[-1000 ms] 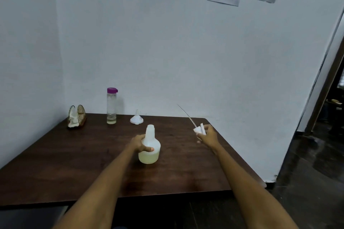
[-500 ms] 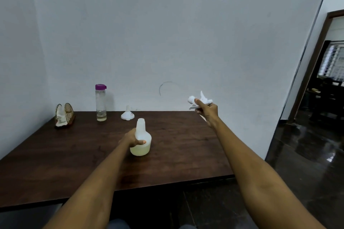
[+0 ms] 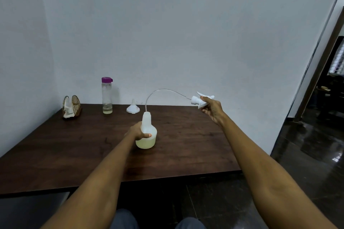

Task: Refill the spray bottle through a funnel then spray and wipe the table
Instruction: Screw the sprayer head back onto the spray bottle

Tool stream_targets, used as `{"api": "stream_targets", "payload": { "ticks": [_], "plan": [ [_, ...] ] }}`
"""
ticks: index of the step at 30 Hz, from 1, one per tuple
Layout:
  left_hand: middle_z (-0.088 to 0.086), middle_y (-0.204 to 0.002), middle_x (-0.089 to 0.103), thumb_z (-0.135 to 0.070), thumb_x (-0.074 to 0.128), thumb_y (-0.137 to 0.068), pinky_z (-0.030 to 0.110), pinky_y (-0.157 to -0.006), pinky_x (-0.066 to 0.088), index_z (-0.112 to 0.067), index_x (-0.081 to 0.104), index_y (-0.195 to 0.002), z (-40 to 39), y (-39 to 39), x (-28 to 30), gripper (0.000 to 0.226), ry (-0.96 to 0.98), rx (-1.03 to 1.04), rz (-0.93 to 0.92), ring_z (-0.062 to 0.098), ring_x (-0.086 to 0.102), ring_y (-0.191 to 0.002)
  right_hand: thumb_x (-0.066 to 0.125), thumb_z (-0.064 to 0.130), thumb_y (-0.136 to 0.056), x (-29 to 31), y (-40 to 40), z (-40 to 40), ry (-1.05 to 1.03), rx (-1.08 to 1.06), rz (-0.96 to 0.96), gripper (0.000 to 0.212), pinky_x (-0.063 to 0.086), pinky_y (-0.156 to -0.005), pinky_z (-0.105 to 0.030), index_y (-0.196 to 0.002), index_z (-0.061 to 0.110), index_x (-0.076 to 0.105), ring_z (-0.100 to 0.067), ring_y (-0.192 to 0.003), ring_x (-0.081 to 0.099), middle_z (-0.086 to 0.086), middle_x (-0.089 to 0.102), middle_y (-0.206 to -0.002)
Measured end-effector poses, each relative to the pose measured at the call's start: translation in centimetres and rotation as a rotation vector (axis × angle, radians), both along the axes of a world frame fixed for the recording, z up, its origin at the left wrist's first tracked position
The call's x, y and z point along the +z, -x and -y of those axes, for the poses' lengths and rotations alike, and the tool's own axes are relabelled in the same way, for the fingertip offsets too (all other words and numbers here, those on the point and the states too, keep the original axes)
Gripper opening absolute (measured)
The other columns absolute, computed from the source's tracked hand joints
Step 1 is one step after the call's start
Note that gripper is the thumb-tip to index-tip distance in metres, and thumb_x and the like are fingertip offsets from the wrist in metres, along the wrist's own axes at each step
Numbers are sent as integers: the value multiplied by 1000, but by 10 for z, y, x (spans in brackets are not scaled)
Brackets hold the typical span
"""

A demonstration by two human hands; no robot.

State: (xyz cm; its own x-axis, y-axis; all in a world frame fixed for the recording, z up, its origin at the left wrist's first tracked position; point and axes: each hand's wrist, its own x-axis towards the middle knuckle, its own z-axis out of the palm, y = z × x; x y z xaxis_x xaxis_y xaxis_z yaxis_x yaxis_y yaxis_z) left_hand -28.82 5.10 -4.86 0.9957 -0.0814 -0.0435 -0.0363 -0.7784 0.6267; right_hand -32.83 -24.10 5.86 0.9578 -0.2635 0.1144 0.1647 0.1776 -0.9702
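Spray bottle [image 3: 146, 134] is gripped upright on the table [image 3: 55, 150] by left hand [image 3: 137, 132]; spray head [image 3: 200, 99], clasped in right hand [image 3: 211, 108], is held well right, its dip tube [image 3: 160, 90] arcing back to the neck.

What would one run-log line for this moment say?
left hand: grips spray bottle on table | right hand: holds sprayer head, tube end at neck | funnel: unused

Soft, even indoor light; glare streaks the dark floor [image 3: 314, 147] beyond the right hand [image 3: 212, 109]; wide-angle edges bow.
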Motion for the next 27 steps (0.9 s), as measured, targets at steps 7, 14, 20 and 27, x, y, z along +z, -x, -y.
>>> {"api": "stream_targets", "payload": {
  "ticks": [7, 14, 20, 27],
  "plan": [
    [8, -145, 45, -32, 71, -83, 40, -109, 36, -14, 37, -143, 0, -1, -2, 71, -1, 6, 5, 29, 42, -134, 64, 14, -84, -4, 1, 7, 65, -4, -21, 4, 47, -45, -18, -83, 14, 69, -11, -46, 52, 2, 58, -46],
    [8, -144, 46, -31, 72, -83, 40, -109, 36, -13, 37, -143, 1, -1, -2, 72, 5, 2, 14, 29, 43, -133, 59, 12, -87, 6, -1, 1, -5, 40, 23, 27, 43, -42, -17, -112, 5, 63, -8, -39, 51, -3, 54, -57],
    [9, -146, 43, -32, 71, -83, 40, -109, 36, -12, 35, -144, 1, -1, -2, 74, 4, 11, 4, 30, 41, -135, 59, 10, -86, 7, -1, -4, 12, 40, 9, 38, 42, -42, -17, -121, -6, 59, -15, -47, 45, -5, 45, -57],
    [8, -146, 43, -34, 71, -83, 43, -110, 35, -13, 36, -144, 1, -1, -1, 74, -22, 4, 4, 29, 41, -135, 57, 11, -87, 9, 2, 4, -10, 12, 21, 37, 41, -49, -20, -120, -5, 60, -17, -54, 42, -7, 46, -65]
  ]
}}
